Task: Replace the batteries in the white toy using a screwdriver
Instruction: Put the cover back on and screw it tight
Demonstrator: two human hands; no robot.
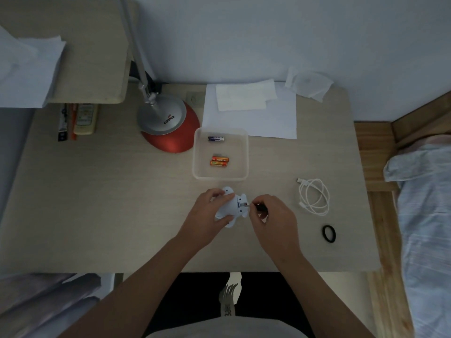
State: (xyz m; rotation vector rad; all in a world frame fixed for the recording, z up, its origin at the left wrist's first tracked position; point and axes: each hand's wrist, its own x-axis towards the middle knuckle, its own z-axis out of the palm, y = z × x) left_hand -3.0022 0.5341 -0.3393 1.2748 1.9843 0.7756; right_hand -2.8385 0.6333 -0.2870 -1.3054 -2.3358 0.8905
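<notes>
Hands are meeting just below the centre of the frame, over the tabletop (122, 203). The left hand (207, 213) is gripping the white toy (230, 206), fingers curled round its body. The right hand (273, 215) is pinching a dark-handled screwdriver (258, 206), its metal tip lying against the toy's right end. Just above, a clear tray (196, 154) is holding two orange batteries (219, 161) and one dark battery (216, 139). A white cable (314, 197) is lying coiled to the right.

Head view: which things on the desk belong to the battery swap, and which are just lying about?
Job: white toy in left hand, screwdriver in right hand, clear tray, orange batteries, blue battery.
Lying about: lamp, papers, white cable, black hair tie, remote.
</notes>
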